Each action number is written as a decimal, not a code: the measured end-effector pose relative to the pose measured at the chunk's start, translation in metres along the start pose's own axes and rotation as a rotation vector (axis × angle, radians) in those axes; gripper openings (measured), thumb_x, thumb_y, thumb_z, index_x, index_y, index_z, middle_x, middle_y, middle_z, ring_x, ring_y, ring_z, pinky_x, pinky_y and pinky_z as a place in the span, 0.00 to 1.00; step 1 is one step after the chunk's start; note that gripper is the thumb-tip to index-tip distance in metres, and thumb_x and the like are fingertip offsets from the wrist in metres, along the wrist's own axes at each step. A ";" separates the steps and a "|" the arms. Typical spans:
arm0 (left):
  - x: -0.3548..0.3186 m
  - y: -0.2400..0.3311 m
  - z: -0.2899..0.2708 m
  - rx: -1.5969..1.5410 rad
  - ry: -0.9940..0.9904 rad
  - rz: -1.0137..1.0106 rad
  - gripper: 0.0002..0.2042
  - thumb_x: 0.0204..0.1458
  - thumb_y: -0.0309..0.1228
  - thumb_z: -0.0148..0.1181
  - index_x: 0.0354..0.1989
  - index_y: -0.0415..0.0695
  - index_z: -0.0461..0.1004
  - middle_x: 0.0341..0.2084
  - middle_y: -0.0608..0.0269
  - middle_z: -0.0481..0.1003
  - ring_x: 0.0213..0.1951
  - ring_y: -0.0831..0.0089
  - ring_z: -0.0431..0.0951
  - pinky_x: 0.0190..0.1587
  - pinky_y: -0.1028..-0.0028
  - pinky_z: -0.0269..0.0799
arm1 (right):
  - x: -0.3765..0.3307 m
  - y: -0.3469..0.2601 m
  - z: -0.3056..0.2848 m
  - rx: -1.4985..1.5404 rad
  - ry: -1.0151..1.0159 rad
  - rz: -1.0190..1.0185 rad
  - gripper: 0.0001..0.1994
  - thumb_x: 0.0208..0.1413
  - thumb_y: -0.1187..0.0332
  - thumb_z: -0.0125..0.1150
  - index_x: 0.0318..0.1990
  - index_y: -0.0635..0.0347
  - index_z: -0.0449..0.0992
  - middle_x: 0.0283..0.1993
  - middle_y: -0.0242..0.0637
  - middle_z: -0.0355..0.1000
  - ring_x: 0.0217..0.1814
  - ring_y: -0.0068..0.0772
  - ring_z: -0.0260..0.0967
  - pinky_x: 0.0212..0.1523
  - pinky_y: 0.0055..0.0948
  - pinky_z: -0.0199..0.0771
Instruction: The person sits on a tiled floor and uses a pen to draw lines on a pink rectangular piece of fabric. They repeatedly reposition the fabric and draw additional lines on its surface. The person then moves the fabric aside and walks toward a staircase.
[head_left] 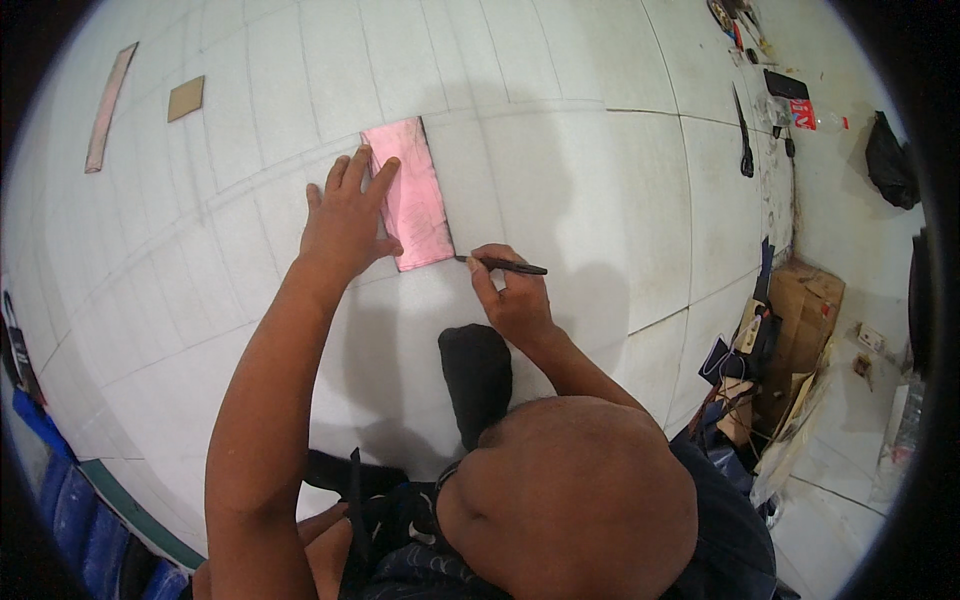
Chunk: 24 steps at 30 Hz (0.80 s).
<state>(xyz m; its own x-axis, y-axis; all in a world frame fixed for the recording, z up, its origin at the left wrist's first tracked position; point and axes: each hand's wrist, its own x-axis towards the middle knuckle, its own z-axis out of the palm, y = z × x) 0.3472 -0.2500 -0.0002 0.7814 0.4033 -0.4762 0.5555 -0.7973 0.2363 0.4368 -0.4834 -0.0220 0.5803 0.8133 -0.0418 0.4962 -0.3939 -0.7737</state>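
A pink rectangular piece (pixel 420 200) with a dark right edge lies on a large white sheet (pixel 560 180) marked with rows of thin lines. My left hand (pixel 345 220) rests with fingers spread along the piece's left side, its fingertips and thumb pressing on it. Pinched between the fingers of my right hand (pixel 515 300) is a black pen (pixel 515 266). The pen's tip is at the lower right corner of the pink piece, on or just beside its edge.
At far left lie a narrow pink strip (pixel 110 110) and a small brown square (pixel 186 99). Scissors (pixel 743 130), a plastic bottle (pixel 815 115) and a black bag (pixel 890 160) are on the right. A cardboard box (pixel 800 320) stands below them. My dark-socked foot (pixel 475 380) is near the sheet's front.
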 end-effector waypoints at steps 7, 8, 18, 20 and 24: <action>-0.001 0.000 -0.001 -0.001 0.012 0.003 0.56 0.35 0.42 0.84 0.76 0.59 0.55 0.77 0.53 0.48 0.76 0.51 0.50 0.71 0.38 0.57 | -0.001 -0.009 0.009 0.120 0.074 0.061 0.06 0.62 0.72 0.63 0.40 0.66 0.78 0.41 0.47 0.79 0.42 0.46 0.79 0.45 0.40 0.79; -0.001 -0.001 -0.002 -0.012 0.015 0.008 0.56 0.34 0.42 0.84 0.75 0.59 0.55 0.77 0.54 0.48 0.76 0.51 0.50 0.71 0.38 0.56 | 0.000 -0.010 0.011 0.153 0.066 0.067 0.06 0.61 0.72 0.63 0.41 0.66 0.78 0.40 0.47 0.79 0.42 0.46 0.80 0.45 0.40 0.79; -0.001 0.003 -0.003 -0.005 0.007 -0.017 0.56 0.34 0.42 0.84 0.75 0.61 0.55 0.76 0.54 0.50 0.76 0.51 0.50 0.72 0.39 0.55 | 0.002 0.000 0.006 0.054 0.022 -0.035 0.06 0.61 0.72 0.63 0.42 0.66 0.78 0.40 0.47 0.80 0.42 0.48 0.80 0.44 0.40 0.80; -0.001 0.002 -0.003 -0.012 0.009 -0.014 0.56 0.34 0.42 0.84 0.75 0.61 0.55 0.76 0.54 0.50 0.76 0.51 0.50 0.72 0.39 0.55 | 0.001 0.003 0.003 0.023 0.039 -0.031 0.06 0.61 0.73 0.63 0.42 0.66 0.78 0.41 0.47 0.80 0.42 0.48 0.80 0.45 0.40 0.80; 0.000 0.002 -0.001 0.000 0.005 -0.011 0.56 0.34 0.42 0.84 0.76 0.61 0.55 0.76 0.54 0.49 0.76 0.50 0.50 0.72 0.39 0.55 | -0.003 0.006 0.002 0.016 0.080 0.018 0.07 0.60 0.73 0.65 0.42 0.66 0.79 0.42 0.45 0.80 0.44 0.46 0.79 0.47 0.39 0.80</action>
<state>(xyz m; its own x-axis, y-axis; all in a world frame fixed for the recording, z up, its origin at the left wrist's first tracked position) 0.3482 -0.2511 0.0012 0.7766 0.4147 -0.4743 0.5643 -0.7926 0.2309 0.4366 -0.4875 -0.0277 0.6394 0.7688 -0.0055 0.4754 -0.4010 -0.7831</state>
